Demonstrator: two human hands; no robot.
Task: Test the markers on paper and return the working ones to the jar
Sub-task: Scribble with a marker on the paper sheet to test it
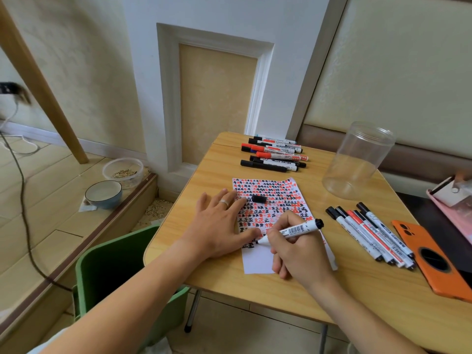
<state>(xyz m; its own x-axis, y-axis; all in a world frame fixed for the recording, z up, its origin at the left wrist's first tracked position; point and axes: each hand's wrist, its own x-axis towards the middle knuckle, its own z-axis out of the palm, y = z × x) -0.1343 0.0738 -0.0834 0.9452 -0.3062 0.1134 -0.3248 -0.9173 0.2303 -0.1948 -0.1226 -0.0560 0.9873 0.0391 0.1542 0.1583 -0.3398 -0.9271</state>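
Observation:
A sheet of paper [274, 198] covered in red and black marks lies on the wooden table [217, 172]. My right hand [296, 249] grips an uncapped white marker [296, 229] with its tip on the paper's lower left part. My left hand [219, 226] lies flat with spread fingers, pressing the paper's left edge. The marker's black cap [258, 199] rests on the paper. A clear plastic jar [357, 159] stands at the back right and looks empty. Several markers [274, 154] lie at the table's far edge. Another group of markers [370, 233] lies right of the paper.
An orange phone [431, 259] lies at the table's right edge, a pink object [452, 200] beyond it. A green bin [115, 272] stands on the floor left of the table. Two bowls [115, 185] sit on a raised wooden step further left.

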